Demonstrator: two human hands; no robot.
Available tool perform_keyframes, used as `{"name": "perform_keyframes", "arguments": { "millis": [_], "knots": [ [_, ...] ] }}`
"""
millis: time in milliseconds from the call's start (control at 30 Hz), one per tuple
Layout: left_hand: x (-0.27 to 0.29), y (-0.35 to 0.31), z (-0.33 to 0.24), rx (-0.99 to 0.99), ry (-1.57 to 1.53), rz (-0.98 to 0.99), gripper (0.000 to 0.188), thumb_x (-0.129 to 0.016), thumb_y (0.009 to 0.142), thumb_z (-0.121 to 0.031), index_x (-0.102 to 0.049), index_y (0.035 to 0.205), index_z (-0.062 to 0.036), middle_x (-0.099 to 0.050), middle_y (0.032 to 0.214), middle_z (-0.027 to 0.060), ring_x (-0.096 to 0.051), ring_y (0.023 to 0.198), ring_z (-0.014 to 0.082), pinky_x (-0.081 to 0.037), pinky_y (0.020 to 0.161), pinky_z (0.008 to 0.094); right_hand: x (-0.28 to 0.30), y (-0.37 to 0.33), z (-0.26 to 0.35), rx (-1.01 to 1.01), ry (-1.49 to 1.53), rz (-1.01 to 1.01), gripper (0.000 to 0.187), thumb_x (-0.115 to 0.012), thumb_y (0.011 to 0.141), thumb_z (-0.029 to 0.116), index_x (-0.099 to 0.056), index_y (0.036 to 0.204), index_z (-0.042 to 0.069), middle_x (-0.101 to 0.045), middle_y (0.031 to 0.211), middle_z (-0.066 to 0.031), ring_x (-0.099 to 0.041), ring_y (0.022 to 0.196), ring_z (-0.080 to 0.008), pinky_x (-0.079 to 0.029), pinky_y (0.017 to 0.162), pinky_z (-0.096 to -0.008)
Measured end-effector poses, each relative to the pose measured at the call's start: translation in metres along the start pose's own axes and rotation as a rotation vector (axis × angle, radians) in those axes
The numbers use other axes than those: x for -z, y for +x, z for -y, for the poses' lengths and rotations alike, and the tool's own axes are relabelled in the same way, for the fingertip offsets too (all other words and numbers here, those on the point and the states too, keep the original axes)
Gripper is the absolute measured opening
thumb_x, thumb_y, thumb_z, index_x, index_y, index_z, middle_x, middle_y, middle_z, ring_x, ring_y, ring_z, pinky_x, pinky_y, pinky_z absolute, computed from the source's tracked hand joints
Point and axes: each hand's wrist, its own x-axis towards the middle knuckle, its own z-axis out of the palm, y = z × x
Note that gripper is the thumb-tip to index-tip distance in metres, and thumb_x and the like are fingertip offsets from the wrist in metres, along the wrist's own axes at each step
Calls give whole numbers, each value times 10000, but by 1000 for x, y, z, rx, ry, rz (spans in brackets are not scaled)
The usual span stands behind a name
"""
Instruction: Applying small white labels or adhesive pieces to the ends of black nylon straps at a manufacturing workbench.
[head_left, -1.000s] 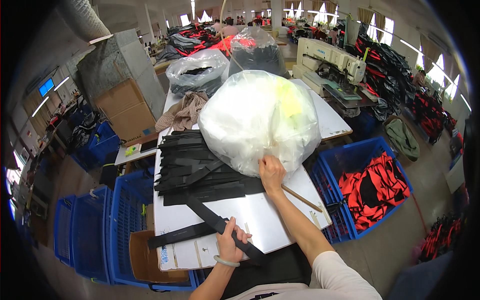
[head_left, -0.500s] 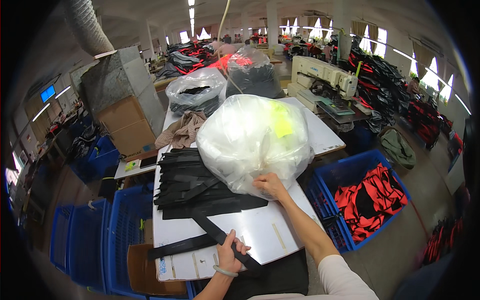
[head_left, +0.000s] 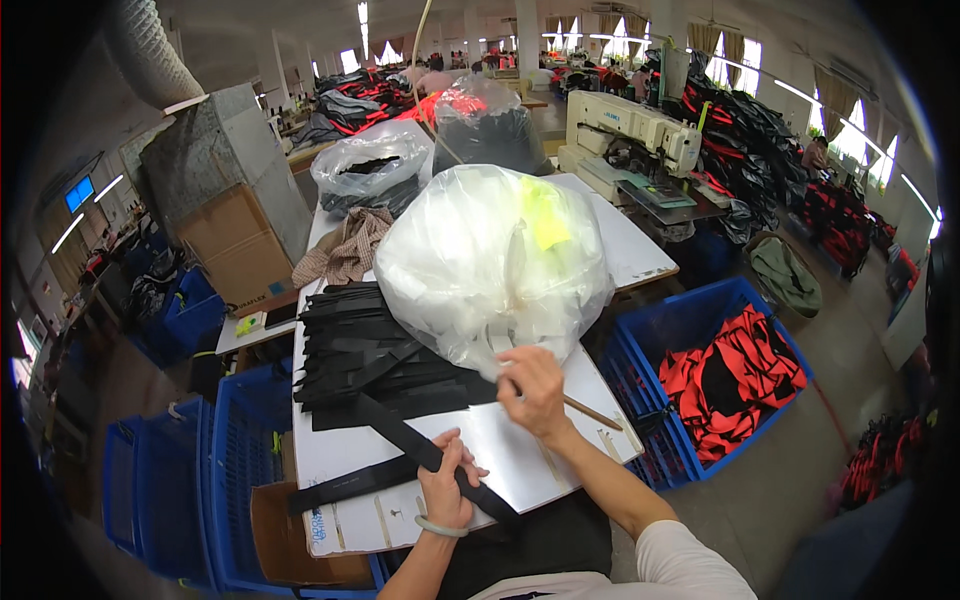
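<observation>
Our left hand presses a black strap flat on the white table, fingers curled over it. Our right hand pinches the lower edge of the big clear bag, which sits mid-table beside the strap pile.

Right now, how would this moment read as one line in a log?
left hand: holds black strap | right hand: grips clear bag | table: strap pile
</observation>
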Motion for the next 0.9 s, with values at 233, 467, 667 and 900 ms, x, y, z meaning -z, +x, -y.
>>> {"name": "perform_keyframes", "arguments": {
  "millis": [233, 467, 667, 900],
  "knots": [
    [-14, 2, -1, -142, -46, 24, 176, -642, 891, -89, -555, 1015, 0, -623, 762, 100, -539, 496, 139, -450, 467, 246, 11, -18, 51, -219, 440, 442, 138, -660, 793, 60, -651, 915, -6, -653, 1027, -146, -648, 908, -296, -502, 819, -396],
    [0, -14, -2, -94, -66, -16, 170, -675, 857, -85, -544, 936, -12, -598, 683, 99, -543, 461, 165, -489, 469, 259, 22, -40, 71, -344, 523, 523, 107, -643, 868, 60, -635, 927, -29, -633, 903, -119, -638, 776, -260, -510, 682, -322],
    [-1, -17, -9, -98, -42, -16, 162, -678, 825, -31, -517, 839, -25, -564, 628, 85, -505, 407, 153, -483, 439, 271, 35, -28, 75, -390, 652, 600, 121, -664, 864, 79, -629, 938, -10, -629, 825, -92, -623, 703, -198, -500, 638, -301],
    [-17, -15, -15, -98, -8, 50, 111, -629, 883, -69, -551, 882, 9, -573, 677, 71, -529, 487, 138, -469, 483, 264, 37, -25, 79, -729, 631, 453, 309, -762, 777, 111, -649, 1030, -24, -658, 799, -84, -615, 724, -114, -492, 661, -248]
  ]
}}
